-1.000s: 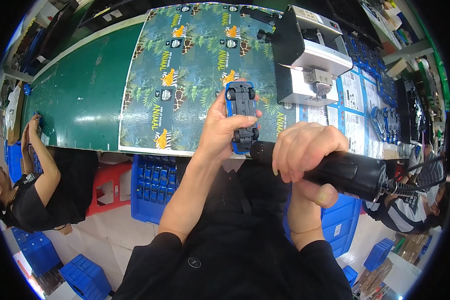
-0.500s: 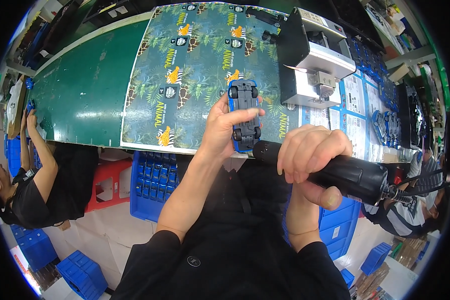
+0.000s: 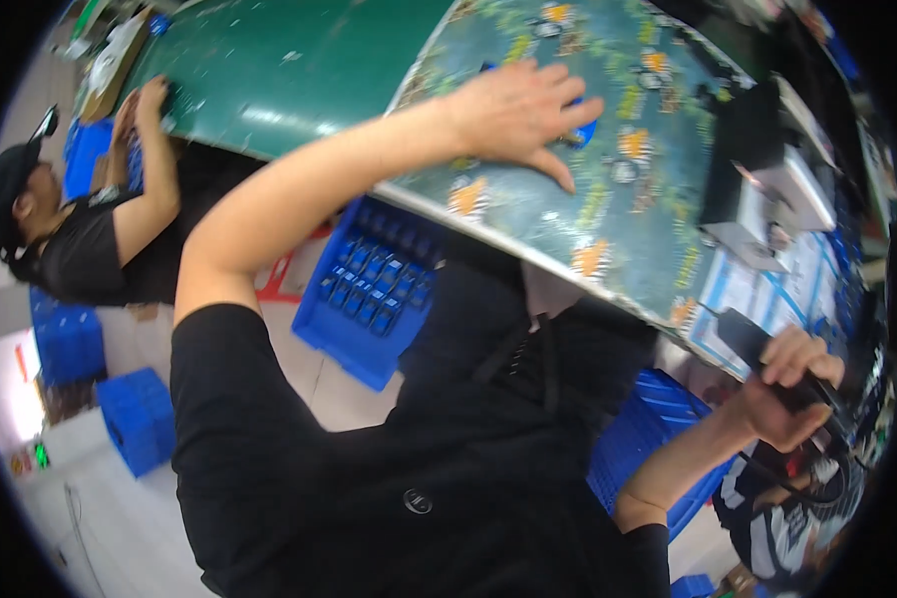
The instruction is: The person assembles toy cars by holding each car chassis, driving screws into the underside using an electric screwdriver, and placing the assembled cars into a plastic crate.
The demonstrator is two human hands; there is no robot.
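Note:
My left hand [image 3: 518, 115] lies palm down on the patterned sheet, fingers spread over a blue toy car [image 3: 582, 132]. Most of the car is hidden under the hand, and motion blurs that area. At the right, my right hand [image 3: 792, 384] is closed around a black electric screwdriver [image 3: 743, 337]. The tool is tilted beside the bench's front edge, and its cable hangs down behind the hand.
A metal-and-black machine [image 3: 757, 204] stands on the right of the bench. Below the front edge sits a blue crate [image 3: 344, 357] holding several blue toy cars. Another blue crate [image 3: 633, 429] is at the lower right. A co-worker [image 3: 100, 229] works at the left.
The toy car has gone from my raised left hand to the sheet farther off, under that hand. My right hand has moved right with the screwdriver. The whole view has turned.

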